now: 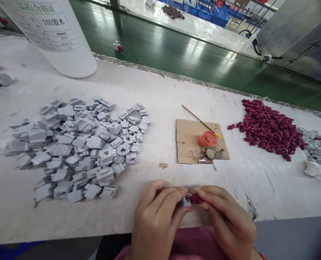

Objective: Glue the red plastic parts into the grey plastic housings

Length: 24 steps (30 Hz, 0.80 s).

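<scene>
Near the table's front edge, my left hand (160, 211) is closed on a small grey plastic part (186, 201), most of it hidden by the fingers. My right hand (226, 215) pinches a small dark-red plastic part (195, 198) between thumb and fingertips. The two parts meet end to end between my hands; whether they are joined I cannot tell. Beyond my hands lies a piece of cardboard (186, 144) bearing a red cup (207, 139), a small round cap (210, 153) in a wet patch and a thin stick (198, 118) with a yellow tip.
A large heap of grey parts (79, 144) covers the left of the white table. To the right are a dark-red heap (270, 130) and smaller grey pieces (316, 144). A big white bottle (68, 54) stands back left. Behind runs a green conveyor belt (155, 47) carrying one grey-and-red piece (118, 46).
</scene>
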Each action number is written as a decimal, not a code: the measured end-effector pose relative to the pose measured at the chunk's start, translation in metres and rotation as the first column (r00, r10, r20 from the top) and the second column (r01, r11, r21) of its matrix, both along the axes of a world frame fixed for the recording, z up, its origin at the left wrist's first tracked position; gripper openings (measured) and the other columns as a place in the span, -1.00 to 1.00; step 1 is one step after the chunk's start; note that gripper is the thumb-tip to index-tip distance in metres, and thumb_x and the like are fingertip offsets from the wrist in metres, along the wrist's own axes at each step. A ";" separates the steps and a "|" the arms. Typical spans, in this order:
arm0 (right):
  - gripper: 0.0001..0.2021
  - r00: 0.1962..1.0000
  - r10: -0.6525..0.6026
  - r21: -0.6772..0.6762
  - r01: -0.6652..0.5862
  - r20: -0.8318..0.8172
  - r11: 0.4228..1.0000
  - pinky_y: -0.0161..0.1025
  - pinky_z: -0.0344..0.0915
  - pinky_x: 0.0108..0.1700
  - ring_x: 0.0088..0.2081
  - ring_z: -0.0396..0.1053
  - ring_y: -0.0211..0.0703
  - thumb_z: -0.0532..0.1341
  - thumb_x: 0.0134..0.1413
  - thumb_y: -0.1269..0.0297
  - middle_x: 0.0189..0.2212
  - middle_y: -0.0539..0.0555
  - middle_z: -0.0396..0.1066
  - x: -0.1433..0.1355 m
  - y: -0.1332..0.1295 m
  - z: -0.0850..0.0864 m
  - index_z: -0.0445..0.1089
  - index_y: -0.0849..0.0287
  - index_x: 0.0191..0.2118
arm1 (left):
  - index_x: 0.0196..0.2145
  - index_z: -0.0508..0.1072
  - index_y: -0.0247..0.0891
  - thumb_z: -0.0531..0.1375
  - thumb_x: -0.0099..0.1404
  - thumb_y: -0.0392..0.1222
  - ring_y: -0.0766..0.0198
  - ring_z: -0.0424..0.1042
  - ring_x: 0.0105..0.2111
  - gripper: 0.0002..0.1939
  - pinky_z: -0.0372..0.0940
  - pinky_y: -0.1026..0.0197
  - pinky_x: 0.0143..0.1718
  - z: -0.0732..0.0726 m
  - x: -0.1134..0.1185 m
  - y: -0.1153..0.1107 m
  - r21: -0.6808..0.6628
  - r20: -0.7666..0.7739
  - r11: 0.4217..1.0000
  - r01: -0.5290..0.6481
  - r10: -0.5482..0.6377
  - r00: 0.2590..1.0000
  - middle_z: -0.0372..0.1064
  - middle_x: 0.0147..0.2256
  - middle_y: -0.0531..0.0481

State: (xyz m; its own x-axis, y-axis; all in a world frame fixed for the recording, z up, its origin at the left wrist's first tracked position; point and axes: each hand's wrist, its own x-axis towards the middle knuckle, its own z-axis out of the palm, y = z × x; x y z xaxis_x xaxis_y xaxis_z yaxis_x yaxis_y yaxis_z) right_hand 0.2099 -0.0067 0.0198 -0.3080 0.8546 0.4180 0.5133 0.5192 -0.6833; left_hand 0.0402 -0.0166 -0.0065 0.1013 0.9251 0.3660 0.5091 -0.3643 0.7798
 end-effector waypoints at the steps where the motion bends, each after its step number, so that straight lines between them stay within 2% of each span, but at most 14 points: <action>1: -0.70 1.000 0.005 -0.005 -0.005 0.006 1.000 -0.48 0.40 -0.09 -0.11 0.41 -0.34 0.12 0.20 0.58 -0.18 0.03 0.42 0.000 0.000 -0.001 0.38 0.16 -0.01 | -0.18 0.46 -0.29 0.32 0.18 -0.33 0.18 0.30 -0.23 -0.77 0.33 0.23 -0.17 0.001 0.000 0.000 0.005 0.010 1.000 -0.007 0.007 1.000 0.54 -0.30 0.03; 7: -0.65 0.999 0.030 -0.024 -0.030 0.039 0.999 -0.49 0.37 -0.02 -0.06 0.37 -0.34 0.11 0.19 0.62 -0.12 0.05 0.38 0.001 -0.001 -0.005 0.35 0.17 0.04 | -0.22 0.48 -0.31 0.31 0.19 -0.32 0.18 0.30 -0.25 -0.82 0.33 0.21 -0.21 0.004 0.002 0.004 0.005 0.040 1.000 -0.023 0.022 0.999 0.54 -0.33 0.03; 13: -0.56 0.979 0.151 0.041 -0.157 0.136 0.987 -0.37 0.40 0.01 0.01 0.34 -0.23 0.06 0.18 0.67 -0.06 0.12 0.35 0.005 0.001 0.000 0.30 0.25 0.14 | -0.22 0.49 -0.30 0.32 0.17 -0.36 0.20 0.31 -0.27 -0.81 0.34 0.21 -0.22 0.006 0.003 0.003 -0.007 0.086 0.999 -0.047 0.047 0.995 0.55 -0.31 0.07; 16: -0.58 0.967 0.196 0.039 -0.205 0.161 0.978 -0.30 0.44 -0.03 -0.02 0.37 -0.19 0.06 0.21 0.63 -0.09 0.14 0.39 0.007 0.008 0.001 0.30 0.24 0.15 | -0.24 0.49 -0.29 0.33 0.17 -0.36 0.20 0.32 -0.28 -0.82 0.34 0.20 -0.23 0.007 0.004 0.005 -0.012 0.083 0.998 -0.054 0.055 0.995 0.55 -0.33 0.07; 19: -0.60 0.972 0.191 0.019 -0.195 0.136 0.981 -0.27 0.47 -0.10 -0.06 0.40 -0.18 0.04 0.25 0.60 -0.12 0.15 0.41 0.006 0.012 0.002 0.30 0.21 0.14 | -0.25 0.48 -0.27 0.32 0.18 -0.31 0.18 0.34 -0.29 -0.84 0.35 0.17 -0.24 0.005 0.003 0.007 0.000 0.046 0.998 -0.057 0.057 0.997 0.55 -0.35 0.07; 22: -0.64 0.962 0.249 0.013 -0.252 0.110 0.968 -0.28 0.46 -0.10 -0.07 0.40 -0.20 0.01 0.30 0.53 -0.14 0.15 0.42 0.005 0.012 0.005 0.27 0.22 0.15 | -0.22 0.46 -0.23 0.30 0.21 -0.29 0.16 0.39 -0.28 -0.83 0.37 0.16 -0.23 -0.002 -0.002 0.007 0.036 -0.035 0.999 0.008 -0.006 0.999 0.55 -0.32 0.05; 24: -0.65 0.951 0.272 0.002 -0.275 0.148 0.961 -0.29 0.46 -0.09 -0.06 0.40 -0.20 0.02 0.32 0.44 -0.14 0.15 0.43 0.011 0.016 0.008 0.22 0.22 0.18 | -0.16 0.44 -0.20 0.27 0.24 -0.27 0.17 0.45 -0.27 -0.81 0.40 0.20 -0.22 -0.005 -0.008 0.005 0.068 -0.081 0.991 0.114 -0.108 0.991 0.55 -0.29 0.04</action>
State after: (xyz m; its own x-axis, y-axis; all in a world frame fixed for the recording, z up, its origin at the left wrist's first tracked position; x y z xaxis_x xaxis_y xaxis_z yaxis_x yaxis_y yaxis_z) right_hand 0.2204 0.0093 0.0282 -0.5869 0.7204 0.3696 0.4421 0.6675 -0.5991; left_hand 0.0326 -0.0112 -0.0118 0.2324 0.8777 0.4190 0.5201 -0.4762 0.7090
